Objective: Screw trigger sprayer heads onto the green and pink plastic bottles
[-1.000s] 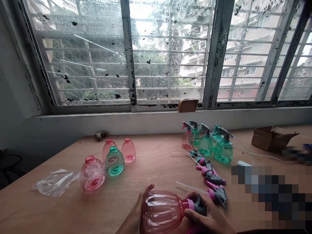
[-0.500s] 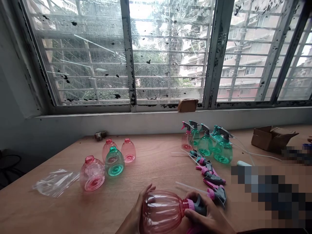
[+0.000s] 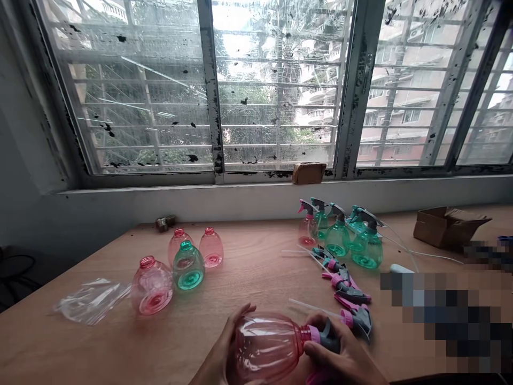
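Observation:
A clear pink spray bottle (image 3: 266, 347) lies on its side between my two hands, its neck pointing right. My left hand (image 3: 218, 353) cups the bottle's base end, fingers along the far side and part of the thumb showing at the bottom edge. At the neck, my right hand (image 3: 344, 355) grips the grey trigger sprayer head (image 3: 329, 341), whose pink collar (image 3: 313, 335) sits on the bottle's mouth. Just beyond the right hand is a loose pink-and-grey sprayer head (image 3: 356, 320) with a thin tube. Something pink under the right hand is mostly hidden.
Pink bottles (image 3: 151, 289) and a green bottle (image 3: 188, 267) without heads stand left, beside a clear plastic bag (image 3: 92, 302). Several loose sprayer heads (image 3: 339, 278) lie right of centre. Behind them stand bottles with heads (image 3: 366, 248). A cardboard box (image 3: 444, 227) is farther right.
The pink bottle has turned slightly about its long axis, and my left thumb now shows at the bottom. My right hand stays at the sprayer head. Fingers at the far right edge have left view.

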The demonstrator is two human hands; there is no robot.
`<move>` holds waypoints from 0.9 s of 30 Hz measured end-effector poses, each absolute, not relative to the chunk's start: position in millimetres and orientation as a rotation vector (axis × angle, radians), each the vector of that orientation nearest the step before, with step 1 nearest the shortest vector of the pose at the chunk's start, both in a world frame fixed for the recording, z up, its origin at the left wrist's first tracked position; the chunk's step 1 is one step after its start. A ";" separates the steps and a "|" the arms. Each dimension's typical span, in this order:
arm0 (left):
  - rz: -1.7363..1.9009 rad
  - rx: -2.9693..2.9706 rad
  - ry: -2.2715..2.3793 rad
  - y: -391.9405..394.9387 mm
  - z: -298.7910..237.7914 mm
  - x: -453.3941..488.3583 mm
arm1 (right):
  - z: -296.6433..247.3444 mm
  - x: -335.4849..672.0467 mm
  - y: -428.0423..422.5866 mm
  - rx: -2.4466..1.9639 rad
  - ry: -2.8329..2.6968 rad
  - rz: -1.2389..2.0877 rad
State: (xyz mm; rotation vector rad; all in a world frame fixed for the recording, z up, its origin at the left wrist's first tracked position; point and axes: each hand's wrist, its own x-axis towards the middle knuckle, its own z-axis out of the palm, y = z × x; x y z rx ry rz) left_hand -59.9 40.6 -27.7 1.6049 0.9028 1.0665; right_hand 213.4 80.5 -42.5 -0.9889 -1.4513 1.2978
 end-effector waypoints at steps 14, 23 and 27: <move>1.023 1.706 0.961 43.5 -36.7 -69.1 | -48.2 215.3 84.2 -0.960 -1.528 1.250; 1.034 1.648 0.910 48.8 -43.1 -70.2 | -51.4 217.0 85.4 -0.959 -1.562 1.228; 1.020 1.624 1.003 46.9 -36.7 -70.1 | -52.5 216.0 84.4 -0.977 -1.521 1.233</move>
